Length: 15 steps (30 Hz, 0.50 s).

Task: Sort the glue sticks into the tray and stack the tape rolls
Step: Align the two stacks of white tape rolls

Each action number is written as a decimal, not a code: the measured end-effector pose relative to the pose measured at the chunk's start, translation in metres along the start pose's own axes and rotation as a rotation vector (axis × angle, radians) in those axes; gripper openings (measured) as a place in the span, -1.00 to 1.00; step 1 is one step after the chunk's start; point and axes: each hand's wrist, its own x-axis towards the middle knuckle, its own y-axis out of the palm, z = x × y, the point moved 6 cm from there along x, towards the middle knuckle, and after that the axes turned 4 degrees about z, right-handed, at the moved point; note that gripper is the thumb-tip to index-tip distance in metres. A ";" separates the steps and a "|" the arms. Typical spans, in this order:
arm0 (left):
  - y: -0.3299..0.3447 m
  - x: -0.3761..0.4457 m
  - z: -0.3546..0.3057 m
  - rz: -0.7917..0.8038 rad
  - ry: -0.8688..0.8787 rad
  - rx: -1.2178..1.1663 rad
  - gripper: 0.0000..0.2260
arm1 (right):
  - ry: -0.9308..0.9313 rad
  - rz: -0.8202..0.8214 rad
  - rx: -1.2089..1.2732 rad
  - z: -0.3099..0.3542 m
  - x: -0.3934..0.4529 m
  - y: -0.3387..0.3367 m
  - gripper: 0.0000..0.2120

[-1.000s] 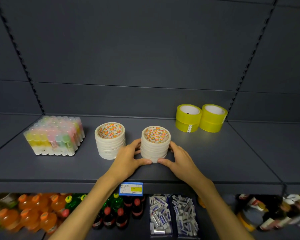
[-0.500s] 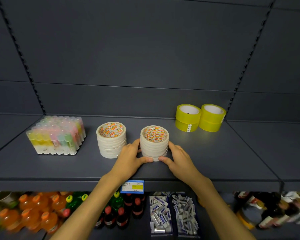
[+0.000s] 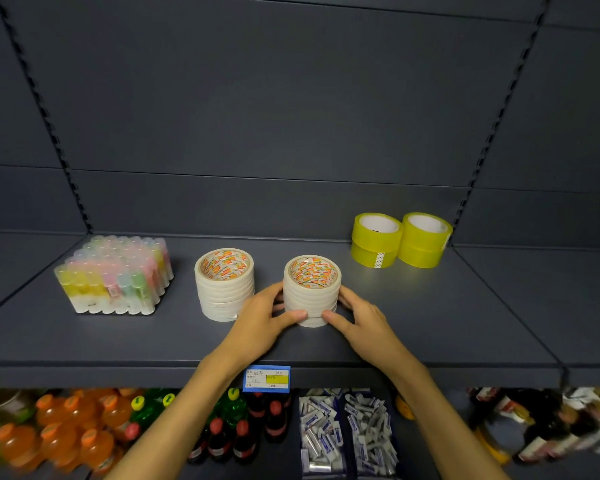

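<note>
Two stacks of white tape rolls stand on the dark grey shelf (image 3: 430, 327). My left hand (image 3: 262, 315) and my right hand (image 3: 359, 315) grip the right stack (image 3: 312, 289) from both sides, thumbs on its front near the base. The left stack (image 3: 224, 282) stands free beside my left hand. A clear tray of pastel glue sticks (image 3: 115, 275), upright and tightly packed, sits at the shelf's left. Two stacks of yellow tape rolls (image 3: 400, 242) stand at the back right.
A blue and yellow price label (image 3: 266, 378) hangs on the shelf's front edge. The shelf below holds orange drink bottles (image 3: 59, 441), dark bottles and bins of small white packets (image 3: 347, 434). Bare shelf lies to the right of my hands.
My hands have stayed on the right white stack. The view has shifted slightly; the stack and other things have hardly moved.
</note>
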 end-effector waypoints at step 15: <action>0.003 0.000 0.001 -0.056 0.015 0.244 -0.56 | -0.012 0.019 -0.086 -0.004 0.007 0.009 -0.46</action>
